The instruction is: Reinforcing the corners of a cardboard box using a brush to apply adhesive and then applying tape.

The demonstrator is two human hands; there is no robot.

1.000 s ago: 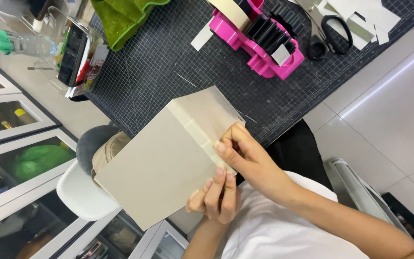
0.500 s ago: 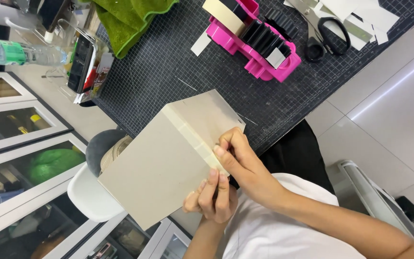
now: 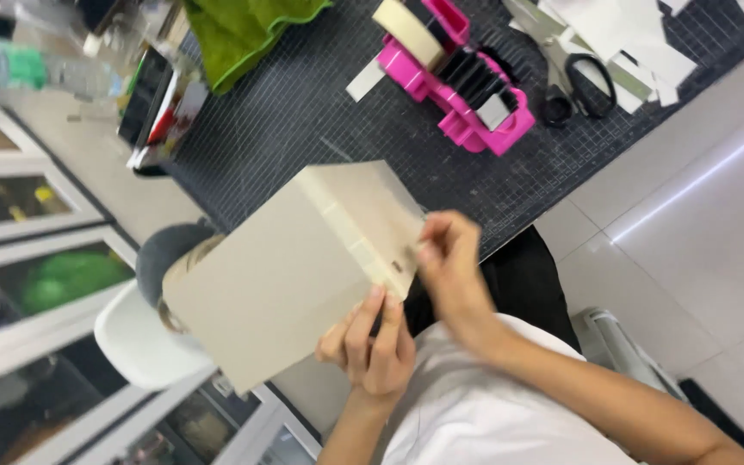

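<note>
Left hand (image 3: 370, 344) under the near edge of a beige cardboard box (image 3: 290, 271), fingers pressed up against its side, gripping and carrying it. Right hand (image 3: 451, 267) at the box's right corner, fingertips pinched at the edge where a strip of tape runs along the seam; blurred, so whether it holds the tape or only presses it cannot be told. Box is held in the air, tilted, above the person's lap and just in front of the table edge.

Left to right across the view: glass-fronted cabinet doors (image 3: 19, 250) on the far left; a clear plastic bottle with green label (image 3: 23, 69) up top; a phone on a stand (image 3: 144, 99) at the desk corner. Below the box, a white stool (image 3: 135, 344) with a grey cap (image 3: 170, 250) on it. Green cloth (image 3: 238, 30) at the upper edge of a dark gridded cutting mat (image 3: 303, 120). On the mat, a pink tape dispenser (image 3: 467, 95) with a roll of beige tape, then black-handled scissors (image 3: 579, 82) and white paper scraps (image 3: 622, 39). Pale tiled floor (image 3: 699, 232) at right.
</note>
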